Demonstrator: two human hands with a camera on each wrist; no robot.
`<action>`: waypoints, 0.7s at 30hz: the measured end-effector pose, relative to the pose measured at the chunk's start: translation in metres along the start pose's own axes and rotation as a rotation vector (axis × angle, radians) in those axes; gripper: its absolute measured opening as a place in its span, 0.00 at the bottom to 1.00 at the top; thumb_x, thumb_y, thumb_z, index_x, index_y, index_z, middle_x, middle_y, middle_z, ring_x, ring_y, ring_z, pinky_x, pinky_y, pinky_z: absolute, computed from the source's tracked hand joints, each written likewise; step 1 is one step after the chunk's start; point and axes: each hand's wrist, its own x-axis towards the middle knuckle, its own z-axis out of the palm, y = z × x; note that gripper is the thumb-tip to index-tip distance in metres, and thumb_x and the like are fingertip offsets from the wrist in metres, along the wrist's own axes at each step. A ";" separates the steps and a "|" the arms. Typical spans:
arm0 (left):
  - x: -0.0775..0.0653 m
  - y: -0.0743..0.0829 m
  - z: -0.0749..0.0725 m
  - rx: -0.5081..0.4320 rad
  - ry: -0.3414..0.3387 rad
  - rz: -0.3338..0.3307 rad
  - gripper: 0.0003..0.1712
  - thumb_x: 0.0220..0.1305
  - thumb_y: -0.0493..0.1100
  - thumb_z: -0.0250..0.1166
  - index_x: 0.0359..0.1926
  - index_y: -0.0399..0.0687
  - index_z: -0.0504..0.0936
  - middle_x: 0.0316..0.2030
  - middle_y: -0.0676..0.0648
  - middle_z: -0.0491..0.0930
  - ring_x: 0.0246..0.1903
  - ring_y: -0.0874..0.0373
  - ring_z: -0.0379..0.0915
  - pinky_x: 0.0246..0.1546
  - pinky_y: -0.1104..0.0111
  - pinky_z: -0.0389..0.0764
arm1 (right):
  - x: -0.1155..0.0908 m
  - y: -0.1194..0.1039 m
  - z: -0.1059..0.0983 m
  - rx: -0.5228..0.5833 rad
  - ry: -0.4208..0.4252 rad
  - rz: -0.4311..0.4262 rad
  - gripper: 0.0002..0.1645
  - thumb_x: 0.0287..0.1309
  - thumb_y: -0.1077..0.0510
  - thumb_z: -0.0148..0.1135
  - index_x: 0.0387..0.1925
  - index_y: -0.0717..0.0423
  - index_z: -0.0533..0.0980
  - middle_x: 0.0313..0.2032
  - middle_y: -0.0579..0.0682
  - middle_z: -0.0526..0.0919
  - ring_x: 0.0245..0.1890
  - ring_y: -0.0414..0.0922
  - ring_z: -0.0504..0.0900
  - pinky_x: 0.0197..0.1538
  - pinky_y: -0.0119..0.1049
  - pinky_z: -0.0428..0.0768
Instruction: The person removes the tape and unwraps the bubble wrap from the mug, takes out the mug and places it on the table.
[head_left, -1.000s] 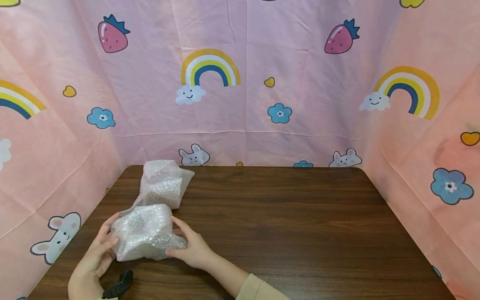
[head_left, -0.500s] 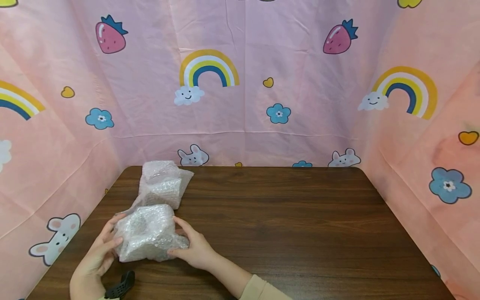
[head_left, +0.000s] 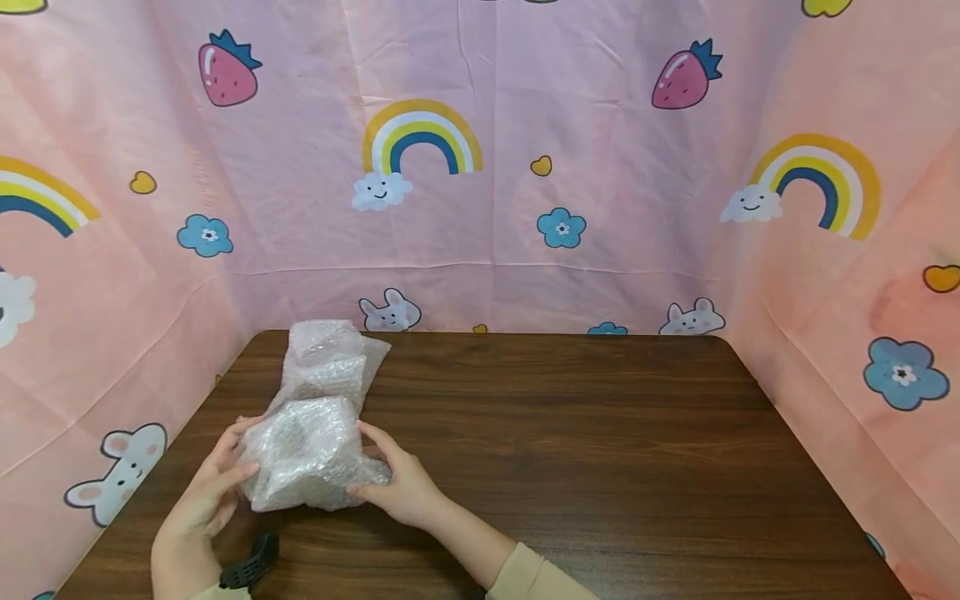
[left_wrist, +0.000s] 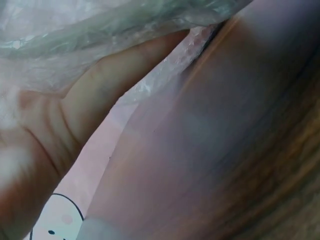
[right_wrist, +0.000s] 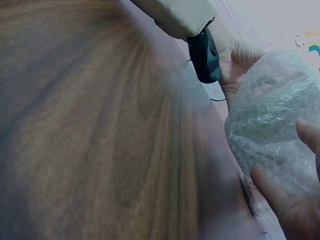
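Note:
A lumpy package in clear bubble wrap (head_left: 307, 450) is held between both hands at the left front of the table. My left hand (head_left: 197, 496) grips its left side, thumb towards the front. On the opposite side my right hand (head_left: 405, 485) holds it with thumb and fingers spread around a bunched end of the wrap. What lies inside cannot be made out through the plastic. In the left wrist view, one finger (left_wrist: 125, 65) reaches under the package (left_wrist: 75, 45). The right wrist view shows the wrap (right_wrist: 275, 110) between the two hands.
Behind the held package lies more bubble wrap (head_left: 326, 358), apparently around another bulky thing, near the table's back left corner. The brown wooden table (head_left: 585, 467) is bordered by a pink printed cloth (head_left: 487, 233). A black device (head_left: 251, 567) sits at the left wrist.
Both hands have shifted the bubble-wrapped package slightly right and a little up in the head view. Their hold looks the same. The wrap behind has stayed put.

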 end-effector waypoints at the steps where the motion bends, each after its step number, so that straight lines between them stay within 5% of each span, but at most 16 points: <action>1: 0.001 0.000 0.001 0.002 0.003 0.001 0.33 0.67 0.29 0.51 0.71 0.54 0.60 0.70 0.53 0.43 0.54 0.63 0.62 0.44 0.67 0.75 | 0.000 0.000 -0.001 0.001 0.001 0.003 0.47 0.57 0.55 0.69 0.71 0.31 0.54 0.60 0.49 0.73 0.60 0.44 0.70 0.52 0.37 0.74; 8: 0.008 0.002 0.008 -0.010 0.012 -0.008 0.31 0.66 0.29 0.53 0.66 0.56 0.65 0.58 0.53 0.65 0.49 0.59 0.68 0.41 0.63 0.78 | 0.000 -0.001 -0.008 0.019 0.017 0.005 0.46 0.56 0.56 0.69 0.70 0.31 0.56 0.59 0.51 0.74 0.59 0.46 0.71 0.51 0.38 0.75; 21: 0.017 0.006 0.023 -0.007 -0.007 0.005 0.30 0.65 0.29 0.54 0.65 0.55 0.66 0.55 0.52 0.68 0.47 0.59 0.71 0.40 0.64 0.79 | -0.003 -0.001 -0.024 0.088 0.044 0.002 0.47 0.53 0.60 0.71 0.69 0.32 0.60 0.55 0.51 0.77 0.51 0.39 0.76 0.44 0.30 0.76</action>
